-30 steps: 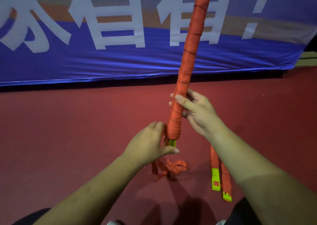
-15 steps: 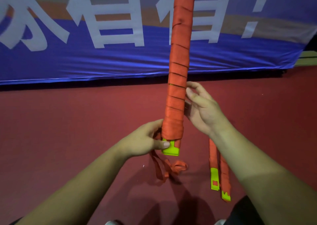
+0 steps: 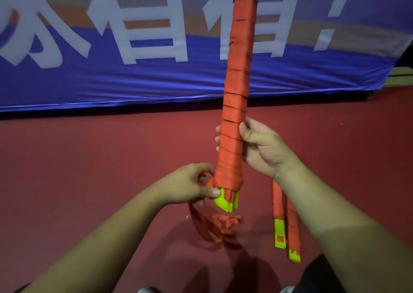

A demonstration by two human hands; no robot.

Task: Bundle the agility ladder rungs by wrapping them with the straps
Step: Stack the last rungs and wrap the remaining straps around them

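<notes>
place: sports hall | cues: red court floor (image 3: 89,181); blue banner (image 3: 111,80) with large white characters along wall

A dull red, smooth sports floor (image 3: 89,170) fills the lower part of the view. Its far edge at twelve o'clock meets a dark shadowed gap under a blue fabric banner with large white characters (image 3: 134,87).

At six o'clock a loose orange webbing strap (image 3: 225,224) lies on the floor in a crumpled heap, with a doubled run leading off toward ten o'clock.

At five o'clock, well apart from the heap, two orange-wrapped flat rungs with yellow-green plastic ends (image 3: 278,214) lie side by side, pointing from twelve to six. The left rung's end has a square hole and the right one's end is notched. A tiny white speck (image 3: 187,216) sits at nine o'clock of the heap.
</notes>
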